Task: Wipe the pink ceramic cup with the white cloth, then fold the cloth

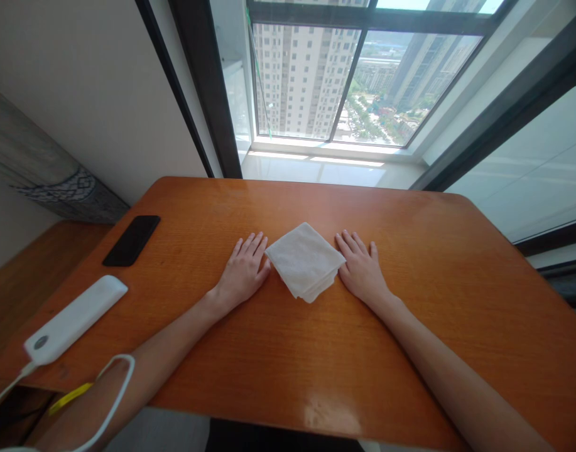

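A folded white cloth point(305, 260) lies in the middle of an orange wooden table point(438, 301). My left hand point(243, 270) rests flat on the table just left of the cloth, fingers stretched out, its thumb touching the cloth's edge. My right hand point(360, 266) lies flat on the other side, fingers together and extended, touching the cloth's right corner. Neither hand holds anything.
A black phone point(132, 240) lies at the table's left. Nearer the front left corner is a white power bank point(75, 319) with a white cable point(113, 402) looping off the edge. A large window point(344, 81) stands beyond the table's far edge.
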{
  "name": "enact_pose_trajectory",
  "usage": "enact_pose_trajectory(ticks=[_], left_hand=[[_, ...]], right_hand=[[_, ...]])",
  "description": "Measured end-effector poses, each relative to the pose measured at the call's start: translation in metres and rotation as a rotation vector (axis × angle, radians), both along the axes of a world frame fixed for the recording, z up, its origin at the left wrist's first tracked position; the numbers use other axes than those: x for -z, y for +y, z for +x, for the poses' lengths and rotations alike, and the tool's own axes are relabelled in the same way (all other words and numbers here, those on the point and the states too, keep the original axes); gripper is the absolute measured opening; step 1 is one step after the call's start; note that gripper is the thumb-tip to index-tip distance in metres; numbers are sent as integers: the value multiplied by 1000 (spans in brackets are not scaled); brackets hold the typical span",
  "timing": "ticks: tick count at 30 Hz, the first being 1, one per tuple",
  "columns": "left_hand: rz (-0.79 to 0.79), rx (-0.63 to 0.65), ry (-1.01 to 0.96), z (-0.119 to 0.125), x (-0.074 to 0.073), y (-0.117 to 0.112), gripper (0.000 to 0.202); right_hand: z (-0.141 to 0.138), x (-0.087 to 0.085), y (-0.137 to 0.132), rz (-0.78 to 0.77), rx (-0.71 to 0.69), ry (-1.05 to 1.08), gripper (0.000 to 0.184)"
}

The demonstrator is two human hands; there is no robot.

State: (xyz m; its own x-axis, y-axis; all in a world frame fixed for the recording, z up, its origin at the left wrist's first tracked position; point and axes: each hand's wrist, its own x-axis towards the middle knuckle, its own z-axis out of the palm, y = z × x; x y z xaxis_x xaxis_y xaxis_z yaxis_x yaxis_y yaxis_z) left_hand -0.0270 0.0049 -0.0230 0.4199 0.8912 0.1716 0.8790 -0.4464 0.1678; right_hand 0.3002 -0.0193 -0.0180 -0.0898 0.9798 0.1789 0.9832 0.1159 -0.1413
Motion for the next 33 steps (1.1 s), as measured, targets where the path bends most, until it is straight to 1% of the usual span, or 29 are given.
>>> enact_pose_trajectory(ticks=[2,4,6,8,10,12,14,15,16,18,20,22,24,26,33], left_hand=[[1,1,-3,0,0,0,62],[-1,2,-3,0,0,0,63],[-3,6,-2,0,-1,0,63],[-5,13,2,0,-2,1,64],[-8,17,7,-1,-2,1,64],[-12,17,9,-1,-2,1,64],[-17,21,10,-1,-3,1,65],[-19,24,10,-1,-3,1,65],[-20,25,10,-1,-2,1,65],[-20,23,10,-1,-2,1,65],[-17,14,9,0,-3,1,64],[-17,9,11,0,-3,0,64],[-20,9,16,0,-4,-1,63],[-24,9,19,1,-5,-1,63],[-5,11,17,1,-6,-2,62]], right_hand=[[2,0,2,34,0,83,56],[3,-5,4,118,-12,211,52],[0,-18,5,240,-70,337,49],[-9,-37,2,337,-189,404,49],[-23,-61,-5,348,-343,401,50],[-40,-82,-13,326,-471,326,52],[-55,-96,-21,303,-521,243,56],[-62,-100,-24,272,-536,212,59],[-67,-100,-26,233,-552,186,63],[-76,-93,-28,137,-578,137,74],[-81,-80,-27,63,-587,79,87],[-84,-66,-26,35,-582,28,97],[-86,-55,-25,40,-581,-5,97],[-86,-51,-24,62,-585,-35,92],[-90,-56,-27,107,-592,-159,78]])
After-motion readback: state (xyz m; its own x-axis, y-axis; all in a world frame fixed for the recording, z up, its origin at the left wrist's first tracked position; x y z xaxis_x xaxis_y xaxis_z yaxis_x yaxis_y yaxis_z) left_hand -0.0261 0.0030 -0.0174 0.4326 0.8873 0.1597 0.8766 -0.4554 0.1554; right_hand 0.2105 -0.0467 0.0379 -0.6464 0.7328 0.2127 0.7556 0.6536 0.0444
